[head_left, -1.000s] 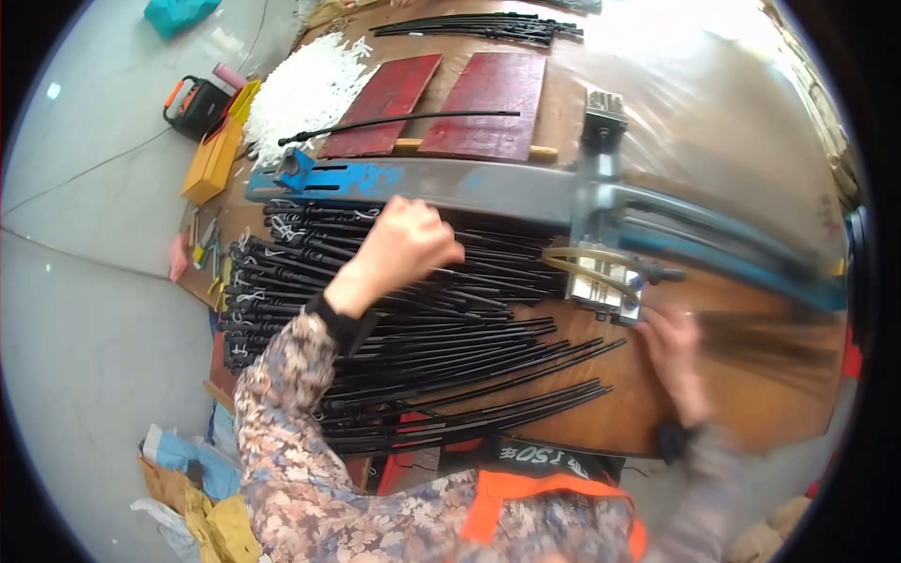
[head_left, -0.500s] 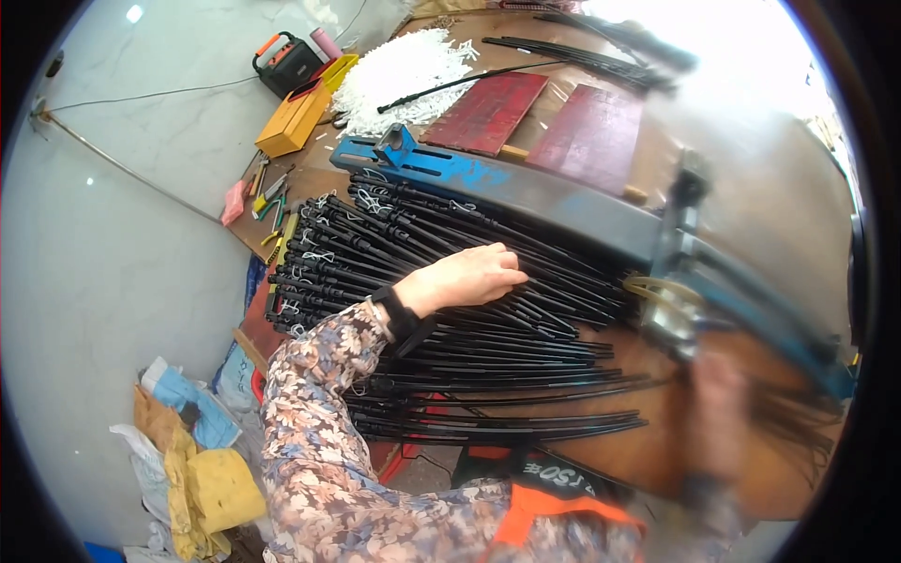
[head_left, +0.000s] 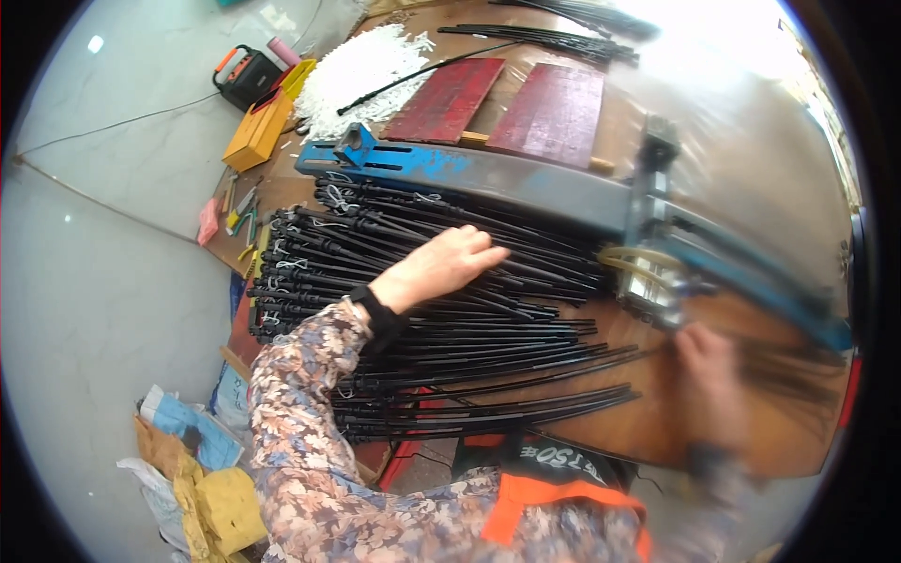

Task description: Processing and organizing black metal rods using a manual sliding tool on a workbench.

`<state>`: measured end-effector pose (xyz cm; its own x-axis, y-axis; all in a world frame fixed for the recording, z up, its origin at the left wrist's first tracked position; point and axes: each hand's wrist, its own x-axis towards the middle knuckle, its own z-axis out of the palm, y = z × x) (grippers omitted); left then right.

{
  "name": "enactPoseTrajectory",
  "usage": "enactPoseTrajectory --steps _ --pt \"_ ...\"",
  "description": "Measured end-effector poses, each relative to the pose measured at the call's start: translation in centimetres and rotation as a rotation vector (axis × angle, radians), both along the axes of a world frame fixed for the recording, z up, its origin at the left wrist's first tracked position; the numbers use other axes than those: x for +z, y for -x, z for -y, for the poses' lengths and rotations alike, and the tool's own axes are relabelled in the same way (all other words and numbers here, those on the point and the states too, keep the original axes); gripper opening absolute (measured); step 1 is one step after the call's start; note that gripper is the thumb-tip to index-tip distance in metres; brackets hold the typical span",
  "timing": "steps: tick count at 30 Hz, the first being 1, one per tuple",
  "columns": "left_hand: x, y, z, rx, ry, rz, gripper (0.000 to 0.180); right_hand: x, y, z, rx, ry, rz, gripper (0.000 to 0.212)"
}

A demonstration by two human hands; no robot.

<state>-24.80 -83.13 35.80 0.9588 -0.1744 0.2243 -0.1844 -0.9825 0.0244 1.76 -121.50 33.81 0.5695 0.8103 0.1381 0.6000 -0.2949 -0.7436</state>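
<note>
Thin black rods (head_left: 526,330), many with white string loops at their left ends, lie in a broad fan across the table. My left hand (head_left: 439,269) rests over the upper rods with its fingers curled; what is under the fingertips is hidden. Beyond them stands a long blue and grey metal bench fixture (head_left: 526,188). At its right end sits a silver cylindrical part (head_left: 649,286) with a yellowish ring (head_left: 638,258) around it. My right hand (head_left: 710,371) is just below that part, smeared by motion, so its grip is unclear.
Two dark red boards (head_left: 547,113), a heap of short white pieces (head_left: 361,80) and more black rods (head_left: 540,42) lie behind the fixture. At the left are a yellow box (head_left: 256,131), pliers (head_left: 244,208) and a black-orange case (head_left: 249,77). Crumpled bags (head_left: 225,488) lie lower left.
The whole view has shifted, so the table sits further left and higher. My right hand is a little closer to the silver part. My left hand stays over the rods.
</note>
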Motion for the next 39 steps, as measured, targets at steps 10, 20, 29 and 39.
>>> enactPoseTrajectory --steps 10,20,29,39 --pt "0.3 -7.5 16.5 -0.004 0.19 -0.163 0.041 -0.6 1.4 2.0 0.166 0.034 -0.003 0.013" --pt "3.9 -9.8 19.2 -0.051 -0.035 -0.13 0.038 -1.4 1.7 3.3 0.07 -0.222 0.613 0.048" --pt "13.1 -16.5 16.1 -0.195 -0.225 0.08 0.046 -4.6 -8.4 11.2 -0.613 -0.151 0.519 0.045" --pt "8.2 -21.2 15.0 -0.283 -0.145 0.019 0.044 -2.0 -10.1 11.1 -0.408 -0.254 0.669 0.032"
